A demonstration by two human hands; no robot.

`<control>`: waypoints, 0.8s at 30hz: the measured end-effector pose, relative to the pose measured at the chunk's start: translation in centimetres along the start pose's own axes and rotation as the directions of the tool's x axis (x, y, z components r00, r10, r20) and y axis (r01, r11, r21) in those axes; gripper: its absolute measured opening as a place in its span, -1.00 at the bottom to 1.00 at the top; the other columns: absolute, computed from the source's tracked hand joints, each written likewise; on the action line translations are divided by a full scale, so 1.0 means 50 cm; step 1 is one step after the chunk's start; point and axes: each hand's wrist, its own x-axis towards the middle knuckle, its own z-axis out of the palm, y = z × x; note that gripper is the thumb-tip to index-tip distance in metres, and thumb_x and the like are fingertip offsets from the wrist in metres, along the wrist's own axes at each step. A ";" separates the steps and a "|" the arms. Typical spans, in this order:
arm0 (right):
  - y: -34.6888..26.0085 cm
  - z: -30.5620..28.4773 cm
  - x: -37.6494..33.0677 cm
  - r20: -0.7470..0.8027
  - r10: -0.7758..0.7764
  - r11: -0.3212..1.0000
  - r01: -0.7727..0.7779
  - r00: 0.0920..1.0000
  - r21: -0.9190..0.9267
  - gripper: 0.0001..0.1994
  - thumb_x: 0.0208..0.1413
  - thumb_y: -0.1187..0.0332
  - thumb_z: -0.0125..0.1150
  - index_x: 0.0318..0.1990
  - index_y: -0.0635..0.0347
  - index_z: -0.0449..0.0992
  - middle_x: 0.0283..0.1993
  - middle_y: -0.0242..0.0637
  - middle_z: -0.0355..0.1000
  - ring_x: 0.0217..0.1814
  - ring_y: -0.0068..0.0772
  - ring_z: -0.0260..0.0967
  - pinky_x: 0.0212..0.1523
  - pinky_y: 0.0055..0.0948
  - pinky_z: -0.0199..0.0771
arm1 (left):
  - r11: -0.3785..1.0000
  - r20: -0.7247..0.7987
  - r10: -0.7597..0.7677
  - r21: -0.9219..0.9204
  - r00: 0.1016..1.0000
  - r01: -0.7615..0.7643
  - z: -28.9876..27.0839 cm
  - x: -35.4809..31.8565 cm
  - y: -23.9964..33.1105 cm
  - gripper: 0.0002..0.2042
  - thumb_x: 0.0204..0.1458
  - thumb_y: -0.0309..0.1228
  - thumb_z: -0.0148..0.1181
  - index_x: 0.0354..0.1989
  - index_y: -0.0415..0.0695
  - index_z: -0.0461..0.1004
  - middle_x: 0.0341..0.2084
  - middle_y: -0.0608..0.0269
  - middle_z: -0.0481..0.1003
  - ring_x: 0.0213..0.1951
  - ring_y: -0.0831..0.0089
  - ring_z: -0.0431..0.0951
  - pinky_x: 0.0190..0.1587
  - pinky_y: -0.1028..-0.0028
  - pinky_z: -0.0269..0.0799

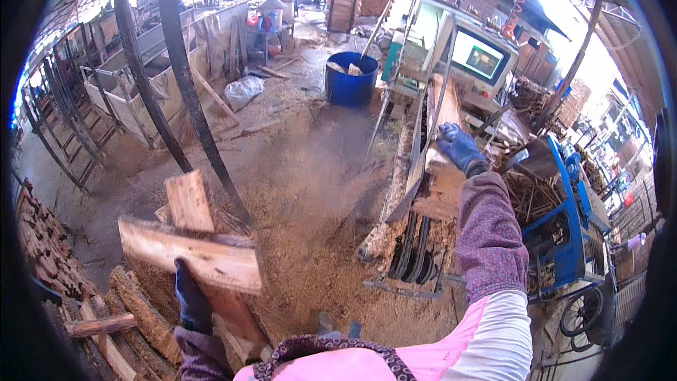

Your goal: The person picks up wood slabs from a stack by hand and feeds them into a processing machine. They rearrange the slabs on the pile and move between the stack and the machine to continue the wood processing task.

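Observation:
My left hand (192, 300), in a dark blue glove, grips a pale wooden board (190, 257) at the lower left. Its thumb lies against the near face, and the other fingers are hidden behind the wood. My right hand (458, 147), gloved the same way, is on another wooden board (446, 102) on the bed of a machine (462, 49). The fingers there are bent over the wood. Beneath my right forearm, more wood (437, 197) lies on the bed, above dark feed chains (412, 250).
Loose boards (190, 201) and bark-edged slabs (144, 314) lie at the left. Slanting metal posts (190, 85) stand beyond them. A blue tub (350, 85) with wood pieces stands ahead. At the right is a blue-framed cart (564, 219) with wood scraps. Sawdust covers the floor (310, 204).

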 end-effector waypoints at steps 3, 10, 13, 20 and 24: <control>-0.230 -0.074 -0.015 -0.057 0.306 0.582 -0.139 0.950 0.801 -0.83 0.16 0.35 0.16 -0.28 0.29 0.56 -0.28 -0.20 0.56 -0.20 -0.35 0.51 -0.11 -0.44 0.46 | 0.996 0.027 0.051 0.068 0.998 -0.053 -0.038 0.047 -0.028 -0.52 0.31 -0.17 -0.18 0.21 -0.32 0.24 0.10 0.11 0.34 0.12 0.37 0.32 0.24 0.36 0.17; -0.690 -0.126 -0.168 0.397 -0.389 0.626 -0.078 0.831 0.776 -0.34 0.09 0.09 0.28 0.26 0.24 0.23 -0.07 -0.11 0.48 -0.05 -0.43 0.42 -0.01 -0.43 0.43 | 0.436 0.562 0.291 0.643 0.774 -0.630 0.085 0.050 -0.076 -0.58 0.24 -0.39 -0.10 0.22 -0.36 0.21 0.13 -0.08 0.34 0.10 0.19 0.40 0.21 0.30 0.25; -0.775 -0.034 -0.323 0.467 -0.266 0.652 -0.199 0.843 0.731 -0.38 0.08 0.07 0.28 0.19 0.26 0.29 -0.10 -0.08 0.49 -0.08 -0.42 0.43 -0.07 -0.39 0.44 | 0.985 0.352 -0.015 0.168 0.936 -0.048 0.129 0.027 -0.038 -0.59 0.20 -0.45 -0.06 0.21 -0.33 0.23 0.11 0.03 0.37 0.12 0.24 0.38 0.22 0.28 0.24; -0.881 0.160 -0.711 0.648 -0.146 -0.281 -0.660 0.747 0.697 -0.61 0.28 0.28 0.03 0.19 0.23 0.28 0.13 -0.22 0.36 0.13 -0.42 0.28 0.19 -0.35 0.26 | 0.964 0.449 -0.251 0.036 0.858 0.263 0.208 -0.006 -0.025 -0.31 -0.08 -0.64 0.13 0.33 -0.10 0.13 -0.38 0.38 0.50 -0.30 0.61 0.48 -0.17 0.55 0.41; -0.850 0.003 -0.541 0.473 0.429 -0.265 -0.393 0.770 0.880 -0.59 0.27 0.20 0.05 0.15 0.25 0.30 0.09 -0.28 0.31 0.11 -0.44 0.24 0.13 -0.41 0.29 | 0.966 0.647 -0.242 0.095 0.723 0.239 0.328 -0.061 -0.081 -0.35 -0.10 -0.67 0.14 0.28 -0.18 0.20 -0.05 0.17 0.48 -0.10 0.48 0.49 0.02 0.46 0.38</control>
